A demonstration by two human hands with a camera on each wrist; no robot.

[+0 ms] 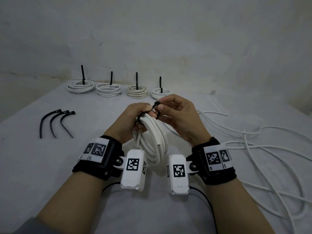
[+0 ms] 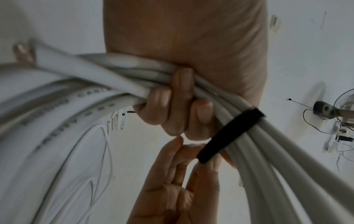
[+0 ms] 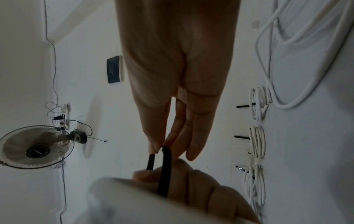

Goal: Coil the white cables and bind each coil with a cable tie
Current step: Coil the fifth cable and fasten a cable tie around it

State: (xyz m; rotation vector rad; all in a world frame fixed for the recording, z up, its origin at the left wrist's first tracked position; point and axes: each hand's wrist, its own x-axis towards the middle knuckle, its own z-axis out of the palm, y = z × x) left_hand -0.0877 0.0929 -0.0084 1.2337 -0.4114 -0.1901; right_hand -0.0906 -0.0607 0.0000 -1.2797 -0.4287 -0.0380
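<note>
The person is holding a coil of white cable [image 1: 152, 137] upright above the table [image 1: 50, 166], in front of their chest. The left hand [image 1: 133, 119] is gripping the top of that coil, fingers [image 2: 180, 97] curled around the bundled strands. A black cable tie [image 1: 152, 109] is looping around the strands right beside those fingers. The right hand [image 1: 179, 117] is pinching the tie just above the coil, thumb and fingertips [image 3: 155, 145] pressed together on the strap; in the right wrist view the strap is bending over in a narrow arch between the two hands.

Beyond the held coil, along the table's far edge, four bound coils [image 1: 108, 90] are sitting in a row, each with a black tie tail sticking upward. To the left of the held coil, three spare cable ties [image 1: 55, 122] are lying side by side on the table. To the right of it, loose white cable [image 1: 263, 159] is sprawling in wide loops across the table. A fan [image 3: 36, 145] is hanging on the wall.
</note>
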